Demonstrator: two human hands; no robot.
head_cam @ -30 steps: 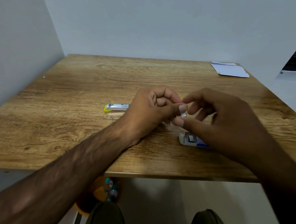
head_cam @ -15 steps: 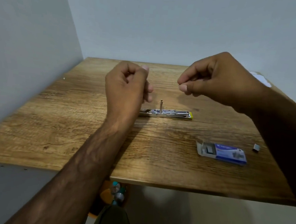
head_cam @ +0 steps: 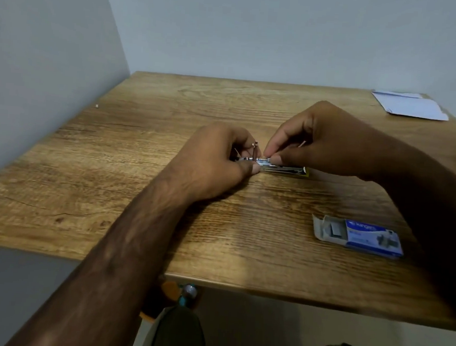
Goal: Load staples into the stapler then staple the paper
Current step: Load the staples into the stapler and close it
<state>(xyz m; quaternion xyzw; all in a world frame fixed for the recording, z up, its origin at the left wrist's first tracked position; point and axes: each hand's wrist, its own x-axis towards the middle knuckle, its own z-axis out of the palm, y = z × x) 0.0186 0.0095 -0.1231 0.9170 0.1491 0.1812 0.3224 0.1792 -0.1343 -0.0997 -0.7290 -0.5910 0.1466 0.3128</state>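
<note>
stapler (head_cam: pixel 281 169) flat, open, metal channel exposed, yellow tip right.

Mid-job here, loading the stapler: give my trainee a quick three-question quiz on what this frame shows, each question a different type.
1. True or false: the paper lies under the stapler.
2. Multiple choice: where is the staple box?
A. At the table's far left corner
B. Near the front edge of the table, on the person's right side, flap open
C. In the left hand
3. Fill in: the left hand steadies the stapler while the right hand pinches something small over its open ____.

Key
1. False: the paper sits apart at the far right corner.
2. B
3. channel (the staple tray)
</note>
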